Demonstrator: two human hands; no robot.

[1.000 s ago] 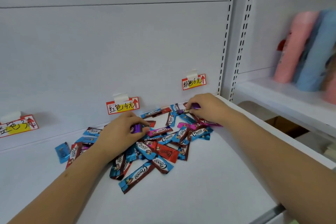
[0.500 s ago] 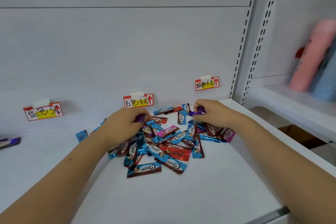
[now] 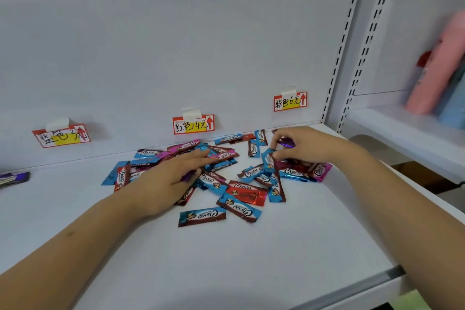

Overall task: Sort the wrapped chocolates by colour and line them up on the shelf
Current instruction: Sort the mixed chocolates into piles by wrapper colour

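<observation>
Item: mixed pile of wrapped chocolates (image 3: pixel 239 184), centre of frame, on the white shelf (image 3: pixel 289 246), unsorted.

Left hand (image 3: pixel 171 178): a second ago curled round a purple piece; now flattened over the pile's left side, fingers spread, purple wrapper edge showing beneath the fingers.

Right hand (image 3: pixel 302 145): keeps pinching a purple chocolate (image 3: pixel 286 143), centre right.

Purple-wrapped bars (image 3: pixel 13 178) now visible at far left; sorting barely begun.

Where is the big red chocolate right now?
The red chocolate lies in the pile's front, between the left hand and right hand, overlapping blue-wrapped ones.
</observation>
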